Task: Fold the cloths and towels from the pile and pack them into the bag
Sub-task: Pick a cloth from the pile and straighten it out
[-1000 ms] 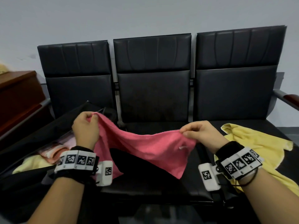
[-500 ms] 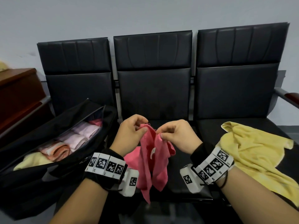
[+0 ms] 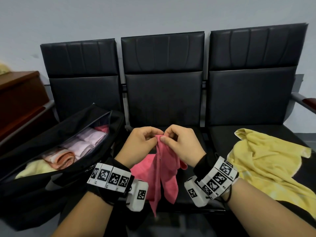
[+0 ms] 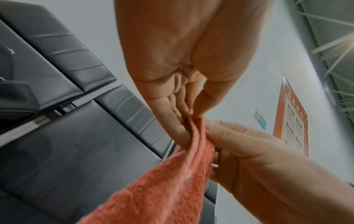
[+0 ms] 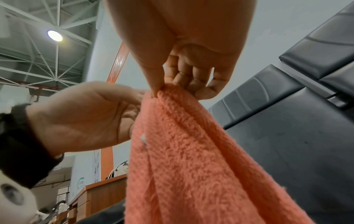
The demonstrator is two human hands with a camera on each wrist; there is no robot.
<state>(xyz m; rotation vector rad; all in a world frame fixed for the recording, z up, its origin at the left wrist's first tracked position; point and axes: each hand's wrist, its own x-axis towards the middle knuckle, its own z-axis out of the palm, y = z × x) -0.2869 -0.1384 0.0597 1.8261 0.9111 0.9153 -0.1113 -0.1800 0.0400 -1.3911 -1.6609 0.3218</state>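
Note:
A pink towel (image 3: 164,170) hangs doubled over the middle seat, its two top corners brought together. My left hand (image 3: 142,144) and my right hand (image 3: 179,144) pinch those corners side by side, fingertips almost touching. The left wrist view shows my left hand (image 4: 191,112) pinching the pink towel (image 4: 153,189) between thumb and fingers. In the right wrist view my right hand (image 5: 162,89) nips the pink towel (image 5: 191,159) at its top edge. An open black bag (image 3: 56,178) on the left seat holds several folded cloths (image 3: 82,146). A crumpled yellow towel (image 3: 268,165) lies on the right seat.
Three black padded chairs (image 3: 162,93) stand in a row against a grey wall. A brown wooden cabinet (image 3: 18,100) is at the far left. A metal armrest (image 3: 306,101) ends the row on the right.
My hands came together from a wide spread, folding the pink towel in half. It now hangs down from the joined corners, and the bag's contents show again.

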